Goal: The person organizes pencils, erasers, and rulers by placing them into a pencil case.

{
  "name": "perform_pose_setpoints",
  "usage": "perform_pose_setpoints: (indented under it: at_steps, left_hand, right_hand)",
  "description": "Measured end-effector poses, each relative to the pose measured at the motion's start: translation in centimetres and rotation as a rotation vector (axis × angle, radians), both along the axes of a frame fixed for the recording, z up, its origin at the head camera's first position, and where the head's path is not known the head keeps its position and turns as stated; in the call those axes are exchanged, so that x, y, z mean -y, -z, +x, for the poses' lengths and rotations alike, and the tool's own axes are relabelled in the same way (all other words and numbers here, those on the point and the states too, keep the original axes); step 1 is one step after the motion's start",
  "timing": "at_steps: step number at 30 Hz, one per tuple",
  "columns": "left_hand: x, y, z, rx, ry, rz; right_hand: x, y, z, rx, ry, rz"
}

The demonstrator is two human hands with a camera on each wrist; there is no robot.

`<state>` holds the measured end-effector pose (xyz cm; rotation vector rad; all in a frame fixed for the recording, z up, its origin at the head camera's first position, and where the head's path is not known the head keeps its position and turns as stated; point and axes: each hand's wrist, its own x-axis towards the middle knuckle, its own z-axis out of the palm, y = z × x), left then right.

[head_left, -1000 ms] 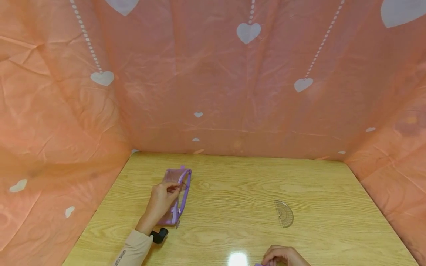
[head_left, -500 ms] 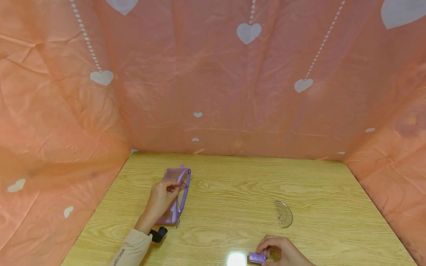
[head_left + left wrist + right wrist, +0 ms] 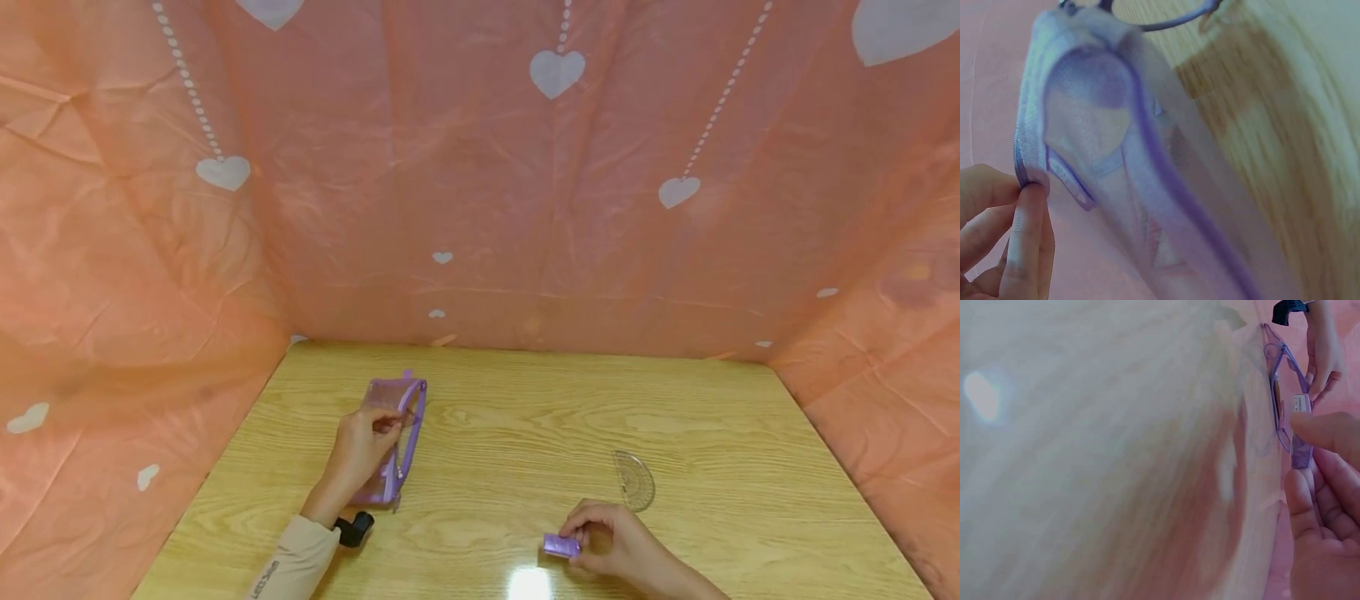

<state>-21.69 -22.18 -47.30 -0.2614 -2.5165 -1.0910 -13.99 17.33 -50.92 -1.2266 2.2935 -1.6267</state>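
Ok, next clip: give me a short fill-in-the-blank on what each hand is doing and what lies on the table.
1. The left hand pinches the open edge of a mesh pouch whose colour is ____.
2. The right hand holds a small purple ____, low over the table.
3. The clear protractor lies flat, nearer to the ____ hand.
4. The curtain behind the table is patterned with white ____.

Missing words: purple; eraser; right; hearts
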Motion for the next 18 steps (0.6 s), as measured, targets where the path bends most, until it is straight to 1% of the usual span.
perform_pose_setpoints:
  at_steps: [1, 5, 11, 18]
  left_hand:
    - [0.0, 0.0, 0.0, 0.005, 0.000, 0.002]
    - [0.0, -0.1, -0.1, 0.008, 0.003, 0.005]
    - [0.0, -0.2, -0.1, 0.022, -0.005, 0.011]
    - [-0.1, 0.0, -0.1, -0.002, -0.005, -0.003]
  right_hand:
    - [0.2, -0.1, -0.2, -0.003, 0.000, -0.004]
    - [0.9, -0.4, -1.1, 0.028, 0.010, -0.012]
    - [2.1, -0.8, -2.5, 0.043, 0.032, 0.011]
    - [4.0, -1.4, -4.4, 0.049, 0.057, 0.063]
